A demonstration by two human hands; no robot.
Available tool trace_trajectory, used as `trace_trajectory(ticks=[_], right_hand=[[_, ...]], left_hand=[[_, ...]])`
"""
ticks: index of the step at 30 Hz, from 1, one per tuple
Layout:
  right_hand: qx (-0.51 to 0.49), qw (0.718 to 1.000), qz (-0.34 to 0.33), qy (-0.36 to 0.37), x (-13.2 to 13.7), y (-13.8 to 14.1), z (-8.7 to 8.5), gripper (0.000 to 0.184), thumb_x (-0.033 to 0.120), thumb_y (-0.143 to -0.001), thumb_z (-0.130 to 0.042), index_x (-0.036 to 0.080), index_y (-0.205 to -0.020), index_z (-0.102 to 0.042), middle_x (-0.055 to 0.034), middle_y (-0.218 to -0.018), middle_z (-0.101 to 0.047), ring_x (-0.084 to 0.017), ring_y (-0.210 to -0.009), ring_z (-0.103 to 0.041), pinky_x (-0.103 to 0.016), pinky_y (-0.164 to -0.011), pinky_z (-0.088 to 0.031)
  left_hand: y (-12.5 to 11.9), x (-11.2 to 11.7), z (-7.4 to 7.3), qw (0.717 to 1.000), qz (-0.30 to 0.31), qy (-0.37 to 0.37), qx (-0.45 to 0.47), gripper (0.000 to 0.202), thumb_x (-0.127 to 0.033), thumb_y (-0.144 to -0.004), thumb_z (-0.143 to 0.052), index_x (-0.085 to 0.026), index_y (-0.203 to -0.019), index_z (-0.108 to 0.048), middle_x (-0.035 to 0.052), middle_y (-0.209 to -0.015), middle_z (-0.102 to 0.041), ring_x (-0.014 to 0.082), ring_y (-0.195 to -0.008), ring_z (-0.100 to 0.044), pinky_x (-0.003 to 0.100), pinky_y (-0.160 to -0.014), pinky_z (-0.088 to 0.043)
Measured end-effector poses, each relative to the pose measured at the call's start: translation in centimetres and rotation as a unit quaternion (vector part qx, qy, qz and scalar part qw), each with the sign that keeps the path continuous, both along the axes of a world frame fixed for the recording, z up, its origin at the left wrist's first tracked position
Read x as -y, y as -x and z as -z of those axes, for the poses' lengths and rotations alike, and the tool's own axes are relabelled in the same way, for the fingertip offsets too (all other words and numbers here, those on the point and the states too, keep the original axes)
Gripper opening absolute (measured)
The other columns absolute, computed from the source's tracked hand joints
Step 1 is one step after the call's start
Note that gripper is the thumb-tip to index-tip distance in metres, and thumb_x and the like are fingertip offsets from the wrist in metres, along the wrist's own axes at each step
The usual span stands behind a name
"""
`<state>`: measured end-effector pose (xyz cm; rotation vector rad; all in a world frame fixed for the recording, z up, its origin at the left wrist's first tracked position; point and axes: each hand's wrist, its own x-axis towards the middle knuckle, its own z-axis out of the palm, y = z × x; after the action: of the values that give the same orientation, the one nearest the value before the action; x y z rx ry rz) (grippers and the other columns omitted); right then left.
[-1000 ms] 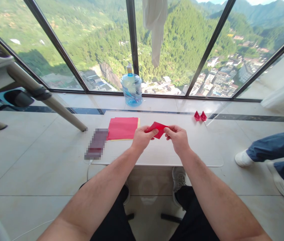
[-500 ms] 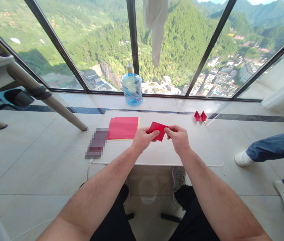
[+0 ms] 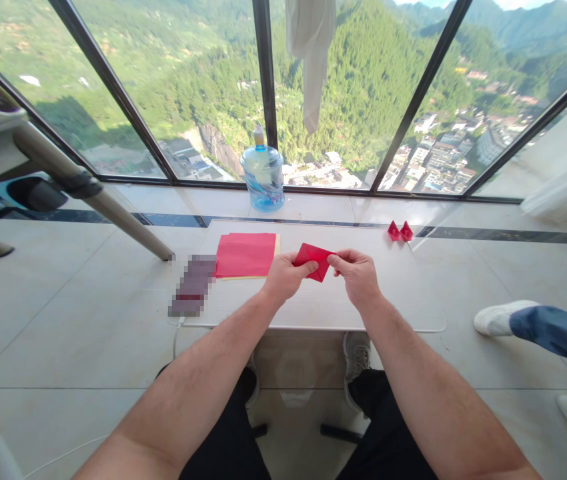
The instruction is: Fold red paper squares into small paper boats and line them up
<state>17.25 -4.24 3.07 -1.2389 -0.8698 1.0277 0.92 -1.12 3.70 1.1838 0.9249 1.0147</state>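
Observation:
A folded piece of red paper (image 3: 313,259) is held above the low white table (image 3: 403,293). My left hand (image 3: 283,275) pinches its left side with thumb and fingers. My right hand (image 3: 357,273) pinches its right corner. Both hands are closed on the paper. A stack of red sheets (image 3: 245,255) lies flat on the table just left of my left hand. Two small folded red paper shapes (image 3: 399,231) stand at the table's far right edge.
A blurred phone-like object (image 3: 192,285) lies at the table's left edge. A blue water jug (image 3: 263,176) stands by the window. Another person's leg and white shoe (image 3: 501,319) reach in from the right. A treadmill frame (image 3: 63,180) slants at the left.
The red paper has turned slightly between my fingers; my hands stay in place. The other person's leg on the right has moved down and back, towards the frame's edge.

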Motion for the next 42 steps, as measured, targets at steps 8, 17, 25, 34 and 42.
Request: trace_trajectory(ticks=[8,17,25,34,42], right_hand=[[0.01,1.0,-0.018,-0.02,0.0,-0.2,0.2,0.02,0.035,-0.068,-0.08,0.019,-0.07,-0.069,0.0027,-0.059,-0.061,-0.011,-0.051,-0.05,-0.026,-0.051,-0.04],[0.061,0.997,-0.053,0.011,-0.5,-0.7,0.5,0.024,0.04,-0.069,-0.079,0.019,-0.069,-0.067,0.0025,-0.054,-0.059,-0.011,-0.049,-0.049,-0.026,-0.049,-0.038],[0.086,0.995,-0.04,-0.011,-1.2,-1.1,0.7,0.024,0.037,-0.069,-0.078,0.019,-0.064,-0.065,0.0027,-0.052,-0.058,-0.01,-0.049,-0.047,-0.026,-0.049,-0.037],[0.083,0.996,0.0,-0.033,-1.5,-1.2,0.6,0.019,0.032,-0.066,-0.081,0.018,-0.065,-0.069,0.003,-0.052,-0.059,-0.01,-0.05,-0.048,-0.025,-0.049,-0.037],[0.067,0.996,-0.052,-0.003,-1.3,-1.0,0.5,0.026,0.034,-0.062,-0.084,0.016,-0.08,-0.077,-0.0009,-0.067,-0.07,-0.015,-0.06,-0.06,-0.029,-0.056,-0.048]], left_hand=[[-0.2,-0.3,0.3,1.0,0.018,0.004,0.01,0.031,-0.037,-0.06,-0.085,-0.013,-0.078,-0.078,0.0041,-0.07,-0.072,0.0175,-0.067,-0.064,0.03,-0.068,-0.051],[-0.4,-0.7,0.4,0.999,0.034,0.029,0.016,0.032,-0.036,-0.06,-0.087,-0.011,-0.078,-0.078,0.0054,-0.07,-0.073,0.0169,-0.066,-0.065,0.03,-0.066,-0.052],[-1.1,-2.5,1.5,0.998,0.05,0.01,0.024,0.037,-0.036,-0.057,-0.089,-0.01,-0.081,-0.078,0.0054,-0.066,-0.071,0.0161,-0.062,-0.065,0.027,-0.059,-0.051],[-0.8,-2.3,1.1,0.996,0.06,0.051,0.029,0.035,-0.035,-0.063,-0.087,-0.009,-0.084,-0.076,0.0078,-0.072,-0.074,0.0163,-0.066,-0.069,0.028,-0.064,-0.056],[-0.9,-1.9,0.9,0.997,0.052,0.061,0.006,0.025,-0.027,-0.064,-0.085,-0.009,-0.077,-0.073,0.0071,-0.066,-0.072,0.0153,-0.061,-0.068,0.028,-0.064,-0.055]])
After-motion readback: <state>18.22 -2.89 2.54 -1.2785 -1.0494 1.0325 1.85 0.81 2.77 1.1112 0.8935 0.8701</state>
